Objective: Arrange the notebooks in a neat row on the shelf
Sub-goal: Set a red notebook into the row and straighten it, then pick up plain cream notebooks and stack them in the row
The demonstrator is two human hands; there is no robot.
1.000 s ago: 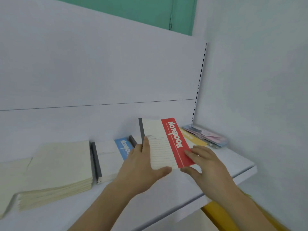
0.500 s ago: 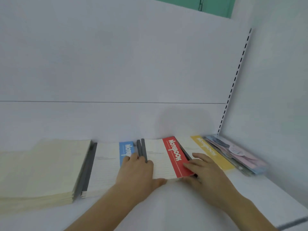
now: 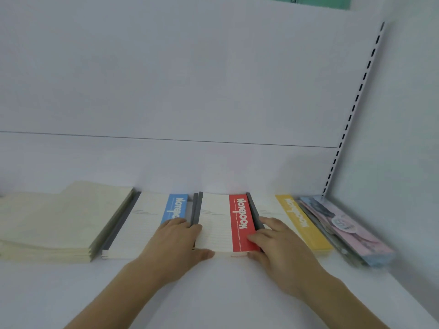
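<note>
A: Well, what sits around the red notebook on the shelf?

B: It lies flat in the middle of the row, its grey spine to the left. Just beside it on the left lies the blue notebook, and beyond that a cream stack of plain books. On the right the yellow notebook lies close, its grey spine touching the red strip's edge. Past that, by the side wall, a pink and blue packet lies at a slant.

A: And the hands?

B: The left hand lies over the gap between blue and red, fingers curled at the red book's spine, thumb pressed along its near edge. The right hand rests on the yellow notebook, fingers spread and lightly bent, its thumb at the red book's near right corner. Neither one lifts the book; they bracket it from both sides.

A: Anything hard to make out?

B: The left hand covers the blue strip's lower half and part of the dark spines. The packet is blurred, so its print is unreadable. The cream stack runs off the left edge. A slotted upright climbs the back corner
</note>
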